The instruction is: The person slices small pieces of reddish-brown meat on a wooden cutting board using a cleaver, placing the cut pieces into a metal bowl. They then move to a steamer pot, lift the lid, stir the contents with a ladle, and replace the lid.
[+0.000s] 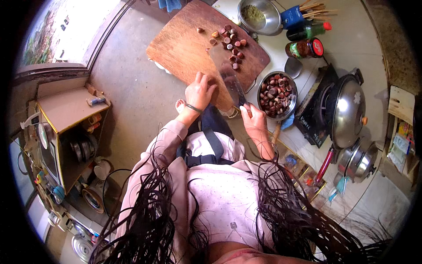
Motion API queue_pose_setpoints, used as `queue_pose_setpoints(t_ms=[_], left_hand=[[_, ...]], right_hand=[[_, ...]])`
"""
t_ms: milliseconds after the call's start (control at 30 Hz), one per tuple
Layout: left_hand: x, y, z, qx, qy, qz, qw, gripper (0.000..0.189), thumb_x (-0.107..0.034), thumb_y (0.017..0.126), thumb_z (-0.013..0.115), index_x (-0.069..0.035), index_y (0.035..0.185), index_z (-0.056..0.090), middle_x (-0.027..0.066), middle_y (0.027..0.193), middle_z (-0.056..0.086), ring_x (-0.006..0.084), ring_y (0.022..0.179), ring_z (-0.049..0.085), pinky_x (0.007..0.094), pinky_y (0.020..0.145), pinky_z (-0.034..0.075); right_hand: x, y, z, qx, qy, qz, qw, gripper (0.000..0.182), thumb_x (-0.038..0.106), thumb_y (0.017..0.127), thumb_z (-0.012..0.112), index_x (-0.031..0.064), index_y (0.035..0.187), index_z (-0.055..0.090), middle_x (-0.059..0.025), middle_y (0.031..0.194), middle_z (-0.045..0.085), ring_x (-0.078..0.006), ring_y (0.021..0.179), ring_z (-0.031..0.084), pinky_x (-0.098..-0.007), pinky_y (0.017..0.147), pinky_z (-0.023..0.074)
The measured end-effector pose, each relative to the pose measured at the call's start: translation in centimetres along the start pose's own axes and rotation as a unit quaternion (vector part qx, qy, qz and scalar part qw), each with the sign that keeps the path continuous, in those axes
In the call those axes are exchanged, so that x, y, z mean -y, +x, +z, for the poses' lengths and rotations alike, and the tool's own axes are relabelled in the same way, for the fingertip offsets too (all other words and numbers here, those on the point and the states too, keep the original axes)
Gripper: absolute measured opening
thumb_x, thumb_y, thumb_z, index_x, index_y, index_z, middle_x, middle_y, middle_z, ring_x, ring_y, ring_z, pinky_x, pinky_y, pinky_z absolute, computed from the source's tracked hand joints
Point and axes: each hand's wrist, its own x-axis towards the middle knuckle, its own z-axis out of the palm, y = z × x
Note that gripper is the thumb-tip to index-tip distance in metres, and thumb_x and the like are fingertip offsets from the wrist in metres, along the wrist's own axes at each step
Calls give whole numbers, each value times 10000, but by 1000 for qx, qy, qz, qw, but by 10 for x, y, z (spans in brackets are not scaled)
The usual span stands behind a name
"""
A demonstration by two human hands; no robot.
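My right hand (255, 120) grips the handle of a kitchen cleaver (227, 74). Its broad blade reaches over the wooden cutting board (178, 43), beside a scatter of chestnuts (234, 51) on the board's right part. Some chestnuts show pale cut faces. My left hand (199, 90) is at the board's near edge, left of the blade, fingers bent and thumb apart, with nothing seen in it. Right of the board stands a steel bowl (295, 102) filled with chestnuts, close to my right hand.
Beyond the bowl are a spatula blade (293, 67), a jar with a red lid (305, 48), a green bottle (310, 31) and a metal bowl of greenish food (277, 24). A lidded wok (347, 110) occupies the right side. A low cabinet (71, 109) stands left.
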Motion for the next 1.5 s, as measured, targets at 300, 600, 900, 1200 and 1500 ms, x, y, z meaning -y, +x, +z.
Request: queue_pose_setpoints(t_ms=[300,600,900,1200,1500], left_hand=[[23,-33,-11,-85,18,-74,993,216,-208,831,733,-74,897,577,105,861,555,298,626,584,415,557,462],[14,-29,-24,-52,-62,-68,994,160,-146,839,717,-73,907,592,88,820,548,234,595,585,382,554,470],[-50,-4,-10,-21,-103,104,989,251,-166,804,749,-108,1017,630,72,891,605,260,706,644,363,605,527],[-131,30,79,56,-106,289,950,129,-126,831,685,-90,932,614,86,853,579,299,726,639,398,593,523],[-110,23,70,0,-72,182,981,115,-140,806,708,-103,898,650,105,873,588,324,713,638,418,602,524]], right_hand=[[17,7,25,4,-66,-64,996,176,179,942,597,13,971,647,-228,789,652,-443,752,638,-493,630,494],[12,9,29,20,-88,-54,994,210,176,920,637,6,1039,673,-227,827,673,-406,773,675,-428,658,529],[20,-26,-24,-48,17,29,998,192,122,928,645,-51,1012,662,-216,798,690,-299,751,726,-356,635,527],[-35,-65,-76,-201,50,144,968,200,134,949,642,-59,896,637,-84,621,552,-65,603,482,-304,547,427],[-43,-63,-80,-215,43,123,968,213,149,956,638,-62,975,657,-91,672,614,-65,619,501,-287,579,451]])
